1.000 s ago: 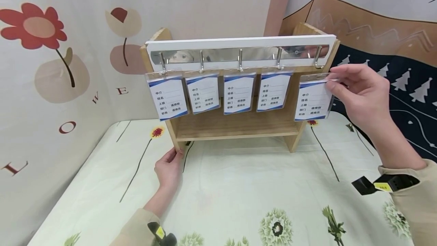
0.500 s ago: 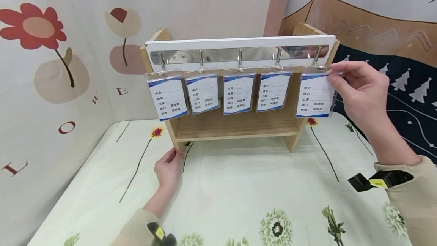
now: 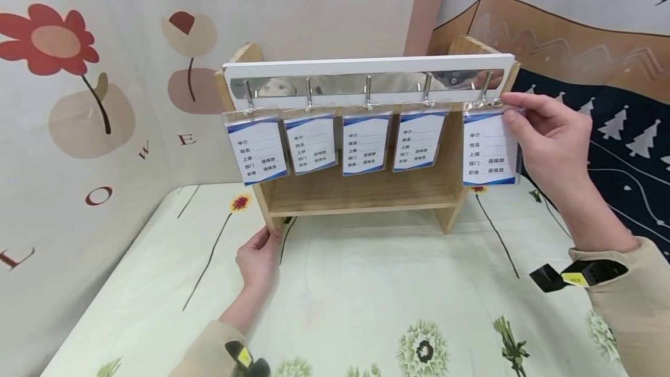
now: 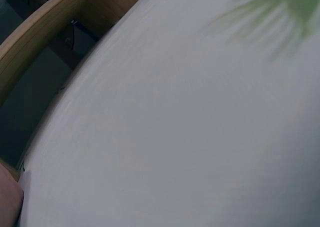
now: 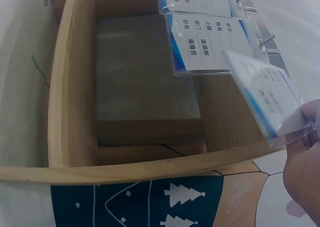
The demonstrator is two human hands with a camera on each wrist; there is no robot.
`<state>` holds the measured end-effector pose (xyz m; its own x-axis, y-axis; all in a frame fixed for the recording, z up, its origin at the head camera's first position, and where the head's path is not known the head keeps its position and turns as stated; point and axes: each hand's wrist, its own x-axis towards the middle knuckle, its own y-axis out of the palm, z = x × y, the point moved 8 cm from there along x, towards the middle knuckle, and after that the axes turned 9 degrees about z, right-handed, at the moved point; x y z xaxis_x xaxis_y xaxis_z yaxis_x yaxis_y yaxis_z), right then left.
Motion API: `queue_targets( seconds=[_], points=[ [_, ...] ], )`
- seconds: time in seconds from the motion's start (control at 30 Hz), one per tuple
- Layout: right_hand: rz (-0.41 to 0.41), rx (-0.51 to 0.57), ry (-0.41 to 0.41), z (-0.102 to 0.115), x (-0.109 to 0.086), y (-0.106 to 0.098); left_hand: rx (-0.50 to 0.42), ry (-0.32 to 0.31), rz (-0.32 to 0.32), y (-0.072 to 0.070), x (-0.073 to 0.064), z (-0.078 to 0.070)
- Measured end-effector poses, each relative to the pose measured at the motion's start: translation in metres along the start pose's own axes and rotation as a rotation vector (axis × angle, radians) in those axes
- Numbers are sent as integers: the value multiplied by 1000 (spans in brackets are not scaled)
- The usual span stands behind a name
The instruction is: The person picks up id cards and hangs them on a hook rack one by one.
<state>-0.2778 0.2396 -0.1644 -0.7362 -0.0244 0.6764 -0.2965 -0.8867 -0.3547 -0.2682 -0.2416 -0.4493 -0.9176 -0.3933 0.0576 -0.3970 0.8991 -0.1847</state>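
In the head view, my right hand (image 3: 557,138) pinches the upper right edge of a clear-sleeved name badge (image 3: 489,150) between thumb and fingers. The badge's top overlaps the lower end of the rightmost hook (image 3: 486,86); whether the hook passes through its slot I cannot tell. The right wrist view shows this badge (image 5: 270,94) tilted in front of the wooden rack. With its fingertips, my left hand (image 3: 259,260) grips the bottom of the left front leg of the wooden rack (image 3: 361,194). Only a bit of the left hand (image 4: 7,197) shows in the left wrist view.
Several similar badges (image 3: 366,143) hang from the other hooks on the white rail (image 3: 366,66) along the rack's top. A flower-print cloth (image 3: 366,290) covers the table. Printed curtains (image 3: 324,10) stand behind and at both sides.
My right hand has brought the badge up to the rightmost hook, slightly right, then a little lower again. The left hand keeps its grip on the rack leg.
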Motion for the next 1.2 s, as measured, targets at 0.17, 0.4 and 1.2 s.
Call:
queue_targets(
  seconds=[0.17,0.4,1.2],
  points=[
    [17,9,38,-1,1,1,1,4,-1,-1,0,-1],
    [40,45,80,-5,1,1,-5,6,0,0,1,-1],
    [28,-56,-44,-21,3,12,2,8,-17,-2,-1,-2]
  ],
)
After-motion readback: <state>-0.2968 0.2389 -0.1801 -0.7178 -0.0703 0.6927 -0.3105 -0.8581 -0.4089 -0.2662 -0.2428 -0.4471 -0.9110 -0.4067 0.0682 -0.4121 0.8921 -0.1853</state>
